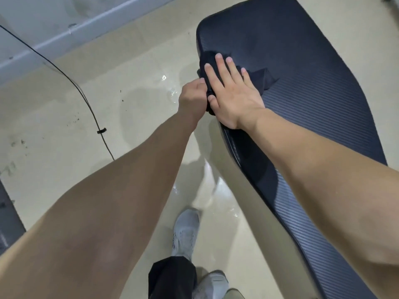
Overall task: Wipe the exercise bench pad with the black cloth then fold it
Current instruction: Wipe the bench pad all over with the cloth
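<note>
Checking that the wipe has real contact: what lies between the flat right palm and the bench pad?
In the head view, only the black cloth lies between the right hand and the bench pad; the left hand grips its edge.

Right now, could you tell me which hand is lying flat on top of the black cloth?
The right hand, fingers spread, presses the black cloth onto the bench pad; the left hand only pinches its edge.

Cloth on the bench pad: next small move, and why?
Probably fold the edge over. The right hand lies flat on the bunched black cloth at the bench pad edge, while the left hand pinches its overhanging side.
</note>
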Demonstrator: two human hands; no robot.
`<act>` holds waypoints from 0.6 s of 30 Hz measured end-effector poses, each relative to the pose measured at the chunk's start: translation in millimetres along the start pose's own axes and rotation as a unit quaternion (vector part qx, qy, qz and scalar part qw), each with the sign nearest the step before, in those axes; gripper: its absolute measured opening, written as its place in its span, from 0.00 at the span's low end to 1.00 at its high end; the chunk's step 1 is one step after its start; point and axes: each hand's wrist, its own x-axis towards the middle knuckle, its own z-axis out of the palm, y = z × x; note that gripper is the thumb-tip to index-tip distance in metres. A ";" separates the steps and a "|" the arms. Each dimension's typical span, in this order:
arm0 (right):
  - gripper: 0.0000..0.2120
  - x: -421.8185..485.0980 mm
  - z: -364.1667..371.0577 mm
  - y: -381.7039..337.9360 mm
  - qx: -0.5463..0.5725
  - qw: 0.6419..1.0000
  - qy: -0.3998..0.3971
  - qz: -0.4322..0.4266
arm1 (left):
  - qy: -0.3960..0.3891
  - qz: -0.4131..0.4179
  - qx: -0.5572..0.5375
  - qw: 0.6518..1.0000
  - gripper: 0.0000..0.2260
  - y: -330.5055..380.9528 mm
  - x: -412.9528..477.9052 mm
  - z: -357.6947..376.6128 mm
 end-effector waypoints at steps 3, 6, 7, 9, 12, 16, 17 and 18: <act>0.31 -45.7 14.9 -3.0 0.000 1.000 0.004 -0.003 | 0.010 -0.020 -0.022 1.000 0.18 -17.8 -41.3 13.8; 0.31 -95.6 31.6 -4.8 -0.006 1.000 0.000 -0.002 | 0.022 -0.040 -0.013 0.999 0.19 -33.8 -86.9 31.1; 0.32 -115.5 38.9 -4.9 -0.008 1.000 0.000 0.001 | 0.027 -0.038 -0.007 0.999 0.18 -40.7 -105.6 37.6; 0.32 -147.1 51.4 -5.2 -0.008 1.000 0.004 0.006 | 0.035 -0.033 0.010 0.999 0.14 -53.8 -134.1 50.2; 0.33 -194.7 66.7 -5.3 -0.001 1.000 0.009 0.019 | 0.041 -0.050 0.032 0.997 0.17 -74.8 -171.7 73.5; 0.32 -253.2 84.0 -2.1 -0.008 0.999 0.029 0.043 | 0.006 -0.055 0.044 0.997 0.18 -92.5 -217.4 99.9; 0.32 -268.2 89.6 -0.2 -0.016 0.998 0.035 0.051 | -0.009 -0.057 0.045 0.997 0.17 -96.9 -228.1 107.2; 0.31 -281.8 96.0 2.5 -0.025 0.997 0.038 0.061 | -0.021 -0.062 0.047 0.997 0.16 -101.4 -237.2 114.1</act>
